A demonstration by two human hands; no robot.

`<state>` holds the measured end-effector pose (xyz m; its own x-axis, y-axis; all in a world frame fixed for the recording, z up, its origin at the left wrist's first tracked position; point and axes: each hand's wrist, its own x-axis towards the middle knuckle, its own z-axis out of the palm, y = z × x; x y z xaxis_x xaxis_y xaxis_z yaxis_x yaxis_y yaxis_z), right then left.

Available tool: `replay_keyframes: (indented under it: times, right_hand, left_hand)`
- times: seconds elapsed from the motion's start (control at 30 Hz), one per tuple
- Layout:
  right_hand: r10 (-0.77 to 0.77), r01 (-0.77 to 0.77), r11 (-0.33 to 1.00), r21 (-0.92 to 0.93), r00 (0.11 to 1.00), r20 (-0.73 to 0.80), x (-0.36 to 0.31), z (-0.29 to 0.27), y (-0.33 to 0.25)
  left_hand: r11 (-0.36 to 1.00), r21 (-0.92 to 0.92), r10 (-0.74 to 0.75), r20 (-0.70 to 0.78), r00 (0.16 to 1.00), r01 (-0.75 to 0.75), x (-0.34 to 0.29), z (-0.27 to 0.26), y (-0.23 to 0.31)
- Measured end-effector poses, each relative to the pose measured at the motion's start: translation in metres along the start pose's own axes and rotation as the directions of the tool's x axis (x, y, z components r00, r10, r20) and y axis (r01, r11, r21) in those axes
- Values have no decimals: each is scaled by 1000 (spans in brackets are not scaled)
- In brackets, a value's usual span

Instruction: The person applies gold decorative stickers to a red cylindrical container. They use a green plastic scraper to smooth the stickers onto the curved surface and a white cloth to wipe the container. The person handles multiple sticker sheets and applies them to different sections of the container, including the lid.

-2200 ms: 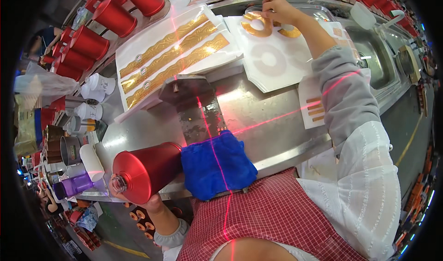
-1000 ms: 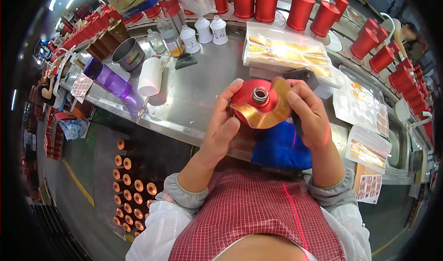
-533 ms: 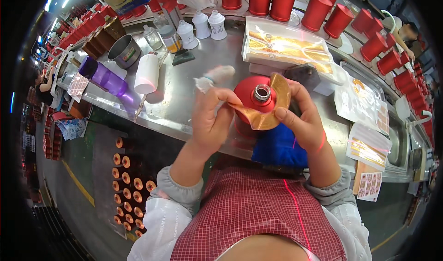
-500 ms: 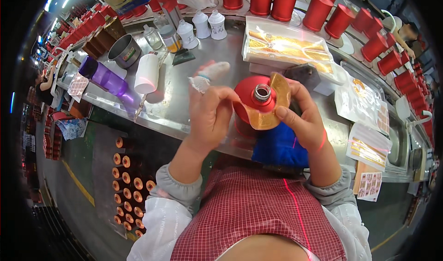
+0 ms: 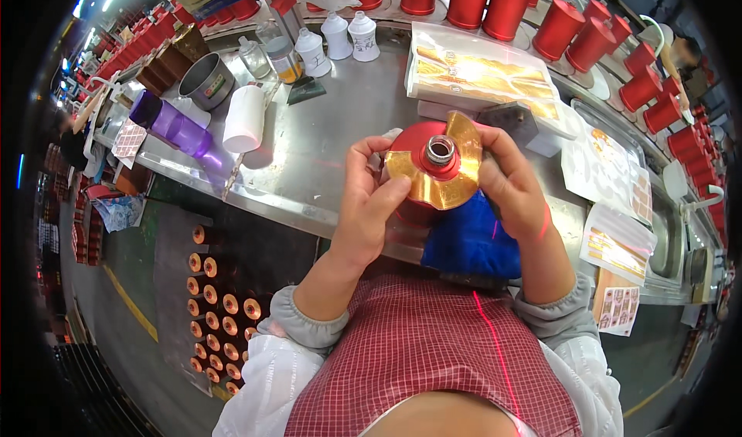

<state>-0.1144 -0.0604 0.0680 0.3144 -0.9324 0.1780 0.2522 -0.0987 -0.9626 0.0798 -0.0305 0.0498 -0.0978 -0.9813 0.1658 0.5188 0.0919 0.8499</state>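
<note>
A red bottle [image 5: 417, 214] with an open threaded neck [image 5: 440, 151] stands upright in front of me. A curved gold foil label [image 5: 442, 190] lies around the near and right sides of its sloping shoulder. My left hand [image 5: 369, 197] is closed at the left side, its thumb pressing the label's left end onto the shoulder and its fingers behind. A bit of white finger wrap shows there. On the right, my right hand [image 5: 514, 182] is closed at the label's right part, thumb near its edge. The label's upper right end stands out past the shoulder. A blue cloth [image 5: 471, 244] lies just below the bottle.
Gold label sheets [image 5: 479, 70] lie behind the bottle beside a dark block [image 5: 510, 120]. At left stand a white roll [image 5: 245, 120], purple bottle [image 5: 171, 125], metal pot [image 5: 207, 81] and small white bottles [image 5: 363, 37]. Red bottles [image 5: 558, 29] line a conveyor. Copper-topped bottles [image 5: 230, 304] stand on the floor.
My left hand has moved in from a raised pinch to press the label's left end against the shoulder. The label now lies flatter. Red bottles on the conveyor have shifted.
</note>
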Motion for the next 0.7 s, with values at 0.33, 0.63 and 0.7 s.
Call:
replay_keyframes:
  times: [0.33,0.63,0.7]
  right_hand:
    - [123,-123,992,-3,992,7,12,-2,-1]
    - [36,-28,997,-76,993,114,8,-2,-4]
    - [53,-45,996,-76,992,113,10,-3,-5]
  left_hand:
    - [999,51,5,31,1000,-7,3,-2,-2]
    - [998,66,-5,77,997,-1,6,-1,0]
    - [998,60,4,79,997,-8,7,0,-1]
